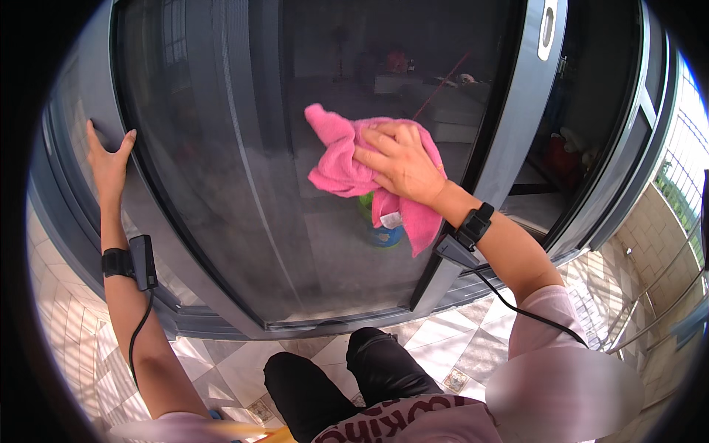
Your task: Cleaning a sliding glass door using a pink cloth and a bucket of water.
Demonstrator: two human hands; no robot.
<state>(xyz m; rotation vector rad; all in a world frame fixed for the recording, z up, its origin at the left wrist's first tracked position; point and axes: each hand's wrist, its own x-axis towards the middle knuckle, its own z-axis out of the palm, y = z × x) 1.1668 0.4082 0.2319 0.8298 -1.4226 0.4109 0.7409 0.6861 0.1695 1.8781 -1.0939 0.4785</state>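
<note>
My right hand (pixel 401 160) holds a crumpled pink cloth (pixel 335 160) flat against the dark see-through panel (pixel 338 271) of a grey metal-framed sliding door. The fingers are bent over the cloth, and one corner with a white tag hangs below the palm. On the left, my left hand (pixel 111 160) grips the upright door frame (pixel 102 72), thumb on the panel side and a finger on the outer side; its other fingers are hidden. Hazy marks show across the lower panel. Both wrists carry strapped black devices with cables.
Through the panel a blue and green container (pixel 382 235) shows, partly covered by the cloth. A recessed handle (pixel 548 22) sits on the right stile. Patterned floor tiles (pixel 443 338) lie below the door's bottom rail (pixel 343 326). A tiled wall (pixel 659 227) with metal bars stands at right.
</note>
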